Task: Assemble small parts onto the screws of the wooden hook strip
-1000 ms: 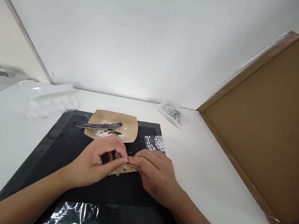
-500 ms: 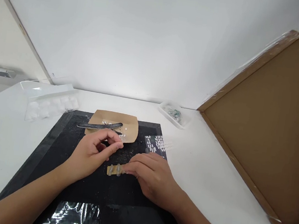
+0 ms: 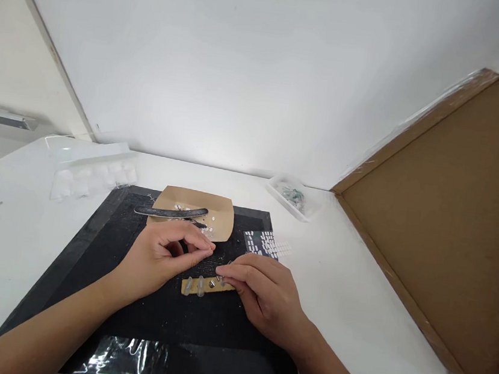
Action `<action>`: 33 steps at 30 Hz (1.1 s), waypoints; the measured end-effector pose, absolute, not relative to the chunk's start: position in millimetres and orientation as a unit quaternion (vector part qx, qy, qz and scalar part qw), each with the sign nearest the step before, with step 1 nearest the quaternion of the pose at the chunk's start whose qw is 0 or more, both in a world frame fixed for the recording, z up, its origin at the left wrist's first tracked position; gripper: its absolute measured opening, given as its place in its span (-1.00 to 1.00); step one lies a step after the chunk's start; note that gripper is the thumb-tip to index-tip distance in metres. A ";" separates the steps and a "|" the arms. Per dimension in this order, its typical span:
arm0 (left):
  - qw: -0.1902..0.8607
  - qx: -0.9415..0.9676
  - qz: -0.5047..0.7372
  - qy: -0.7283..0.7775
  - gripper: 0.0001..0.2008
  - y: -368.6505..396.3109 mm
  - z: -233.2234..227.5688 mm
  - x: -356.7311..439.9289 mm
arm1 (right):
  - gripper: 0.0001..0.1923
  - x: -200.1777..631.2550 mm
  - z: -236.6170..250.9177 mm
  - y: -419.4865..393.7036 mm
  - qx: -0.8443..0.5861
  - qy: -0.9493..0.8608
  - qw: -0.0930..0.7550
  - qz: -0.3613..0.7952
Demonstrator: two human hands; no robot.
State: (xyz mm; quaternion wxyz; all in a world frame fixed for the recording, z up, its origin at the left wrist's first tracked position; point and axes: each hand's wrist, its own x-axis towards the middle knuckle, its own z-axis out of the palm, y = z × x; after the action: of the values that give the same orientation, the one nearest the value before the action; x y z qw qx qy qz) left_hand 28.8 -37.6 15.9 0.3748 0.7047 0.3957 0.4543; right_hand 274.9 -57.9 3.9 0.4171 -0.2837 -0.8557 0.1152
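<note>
A narrow yellowish strip [image 3: 194,286] lies on the black mat, bearing a few clear nail tips [image 3: 201,286]. A small round shiny spot [image 3: 212,283] shows on the strip beside them. My right hand [image 3: 264,292] is over the strip's right end, hiding part of it. Thumb and forefinger pinch together there at a small shiny piece, too small to name. My left hand [image 3: 159,252] hovers above the mat, left of and behind the strip. Its thumb and forefinger are pinched; what they hold, if anything, I cannot make out.
Behind my left hand, a brown paper tray [image 3: 224,208] holds a dark nail file [image 3: 171,212] and white bits. A sheet of small white stickers [image 3: 265,243] lies right. Farther back are a clear plastic box [image 3: 96,177] and a white tray [image 3: 291,198]. Cardboard [image 3: 445,223] stands right.
My right hand has drawn slightly up and back from the strip, uncovering the round shiny spot. My left fingertips have come a little nearer to the right hand. The view has shifted slightly.
</note>
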 end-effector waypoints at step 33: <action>0.104 0.870 0.411 0.253 -0.91 -39.1 6.1 34.6 | -0.87 275.8 -5.0 -55.5 -0.345 -0.868 0.353 0.046</action>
State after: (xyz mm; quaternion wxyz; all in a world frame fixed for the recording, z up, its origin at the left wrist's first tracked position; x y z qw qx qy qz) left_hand 34.6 -39.1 6.1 0.1041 0.8695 0.2528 0.4113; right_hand 275.8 -55.5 -5.0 0.3534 -0.3454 -0.8681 0.0464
